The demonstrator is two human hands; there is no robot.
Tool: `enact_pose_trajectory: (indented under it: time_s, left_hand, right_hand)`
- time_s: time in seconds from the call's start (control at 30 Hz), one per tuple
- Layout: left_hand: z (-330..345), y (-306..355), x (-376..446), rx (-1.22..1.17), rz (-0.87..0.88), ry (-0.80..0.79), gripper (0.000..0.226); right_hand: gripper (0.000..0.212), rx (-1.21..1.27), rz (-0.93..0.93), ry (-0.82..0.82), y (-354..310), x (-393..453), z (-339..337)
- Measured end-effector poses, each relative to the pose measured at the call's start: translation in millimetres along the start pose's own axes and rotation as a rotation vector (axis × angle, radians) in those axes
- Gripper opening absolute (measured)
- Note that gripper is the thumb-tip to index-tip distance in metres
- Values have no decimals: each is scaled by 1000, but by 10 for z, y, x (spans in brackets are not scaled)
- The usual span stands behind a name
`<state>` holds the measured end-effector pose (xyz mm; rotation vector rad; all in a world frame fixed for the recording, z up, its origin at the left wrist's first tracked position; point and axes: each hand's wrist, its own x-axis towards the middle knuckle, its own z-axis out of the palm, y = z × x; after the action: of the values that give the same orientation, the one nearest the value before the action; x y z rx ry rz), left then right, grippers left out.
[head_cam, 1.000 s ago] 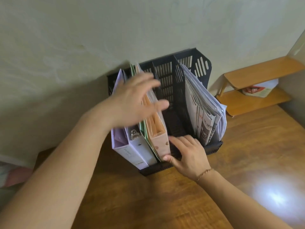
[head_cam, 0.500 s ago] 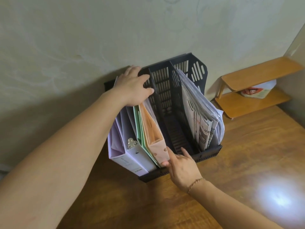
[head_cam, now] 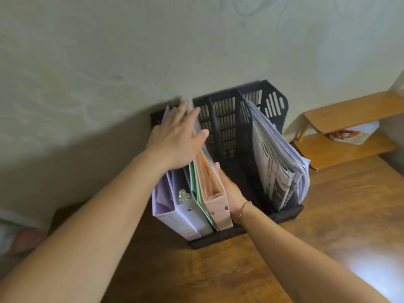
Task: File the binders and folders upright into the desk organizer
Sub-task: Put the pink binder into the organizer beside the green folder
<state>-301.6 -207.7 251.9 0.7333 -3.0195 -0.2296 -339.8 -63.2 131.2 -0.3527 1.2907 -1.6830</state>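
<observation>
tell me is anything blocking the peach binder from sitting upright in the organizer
Nothing visible does. The peach binder is already in the black organizer, beside the green folder. The right hand lies along its open side, the left hand on top.

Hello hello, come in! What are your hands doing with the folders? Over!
Left hand flat on folder tops. Right hand against the peach cardboard binder. Binders upright in black plastic desk organizer. Middle slot free, nothing blocking.
</observation>
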Motion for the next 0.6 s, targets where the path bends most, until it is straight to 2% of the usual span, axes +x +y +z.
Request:
enact_pose_trajectory:
  time_s: [0.07,0.13,0.2,0.23,0.27,0.33,0.37,0.43,0.53,0.6]
  left_hand:
    - [23,19,9,-14,39,15,65]
    - [-10,38,22,-33,70,-16,64]
    - [-58,18,-54,-78,78,0,70]
    - [-62,-14,-161,-119,75,39,73]
    - [-50,-59,-320,-167,69,91,76]
    - [20,-175,-751,-303,77,153,76]
    - [56,-229,-964,-405,96,151,72]
    - [119,-313,-1287,-599,129,148,64]
    - [202,-371,-1532,-525,223,195,64]
    - [286,-389,-1625,-403,253,225,77]
  right_hand:
    - [38,10,-4,13,19,-16,10]
    - [39,-133,-147,80,-55,-145,59]
    - [47,-265,-545,176,-264,-380,137]
    - [48,-314,-769,134,-409,-530,182]
    - [49,-431,-967,24,-542,-665,222]
    - [53,-923,-1186,-142,-765,-868,318]
    - [55,-1208,-1196,-159,-846,-911,349]
    - [55,-1642,-1069,-171,-940,-923,366]
    - [50,-1910,-904,-218,-982,-910,416]
    - [47,-1984,-866,-219,-994,-922,474]
